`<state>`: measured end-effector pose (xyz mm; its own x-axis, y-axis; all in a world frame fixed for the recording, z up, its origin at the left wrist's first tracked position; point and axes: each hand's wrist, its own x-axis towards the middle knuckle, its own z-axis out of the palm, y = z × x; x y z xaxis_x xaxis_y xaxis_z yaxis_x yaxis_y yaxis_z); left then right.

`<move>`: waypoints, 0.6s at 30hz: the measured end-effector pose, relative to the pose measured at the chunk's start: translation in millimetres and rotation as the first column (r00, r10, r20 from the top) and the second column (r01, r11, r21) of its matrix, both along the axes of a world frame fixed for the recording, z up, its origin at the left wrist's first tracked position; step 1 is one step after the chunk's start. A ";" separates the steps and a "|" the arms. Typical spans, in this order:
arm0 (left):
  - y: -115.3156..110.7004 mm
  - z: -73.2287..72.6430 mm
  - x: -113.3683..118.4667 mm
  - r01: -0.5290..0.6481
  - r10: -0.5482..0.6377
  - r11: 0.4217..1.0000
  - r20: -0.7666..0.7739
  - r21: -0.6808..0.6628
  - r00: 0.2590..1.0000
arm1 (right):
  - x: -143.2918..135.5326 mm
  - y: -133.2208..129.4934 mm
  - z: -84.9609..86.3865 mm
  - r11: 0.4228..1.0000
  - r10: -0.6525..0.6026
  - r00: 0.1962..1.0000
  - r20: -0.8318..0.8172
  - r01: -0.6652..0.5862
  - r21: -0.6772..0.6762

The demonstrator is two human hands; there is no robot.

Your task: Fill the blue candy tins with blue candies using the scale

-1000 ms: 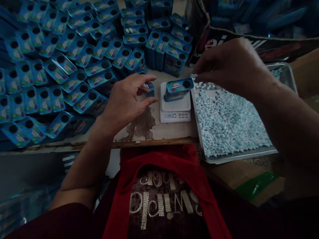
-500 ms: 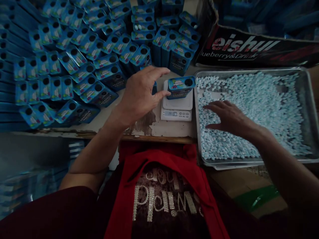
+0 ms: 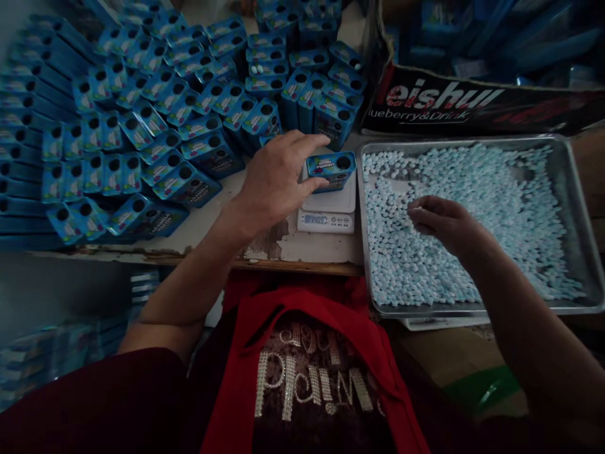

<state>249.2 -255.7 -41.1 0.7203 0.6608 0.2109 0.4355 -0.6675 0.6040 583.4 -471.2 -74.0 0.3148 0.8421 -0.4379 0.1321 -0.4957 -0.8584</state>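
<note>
A blue candy tin [image 3: 329, 170] printed "Caramelo macizo" lies on a small white kitchen scale [image 3: 327, 221], whose display lights up with digits. Around the tin's left end, my left hand [image 3: 278, 176] curves with thumb and fingers apart. Its thumb is at the tin's front and the index finger is behind it; a firm grip is not visible. Over a metal tray [image 3: 430, 311] of small pale blue and white candies [image 3: 501, 189], my right hand [image 3: 442, 221] is closed in a pinch. Something pale, apparently candy, shows at its fingertips.
Rows of blue tins [image 3: 165, 94] with round dark openings crowd the table's left and back. Behind the tray stands a black cardboard box [image 3: 425, 101] holding more blue packs. The table's worn wooden edge [image 3: 293, 267] runs before my red apron [image 3: 236, 372].
My right hand has gone from spread fingers to a pinch over the candies and moved a little right. My left hand stays by the tin. The whole view has shifted slightly.
</note>
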 end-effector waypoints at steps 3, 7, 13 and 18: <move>0.3 -2.8 -1.9 0.004 -0.004 1.000 -0.001 0.015 1.000 | -3.5 18.8 8.4 0.998 -0.048 0.980 -0.192 0.054 0.027; 3.9 -5.4 -8.2 -0.002 0.001 1.000 0.024 0.029 1.000 | -16.4 51.7 35.1 0.987 0.084 0.993 -0.082 -0.072 0.146; 8.4 -4.1 -15.4 -0.001 0.002 1.000 0.073 -0.016 0.997 | -53.2 115.3 88.4 0.851 0.352 0.765 0.540 -0.501 0.156; 13.4 -6.3 -18.1 0.007 -0.004 0.999 0.072 -0.043 0.997 | -74.5 148.7 96.9 0.743 0.441 0.465 0.768 -0.670 -0.021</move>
<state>231.1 -242.4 -47.4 0.7077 0.6667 0.2338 0.3866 -0.6424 0.6618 508.9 -322.4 22.9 -0.1638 0.9849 -0.0561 0.8906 0.1232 -0.4377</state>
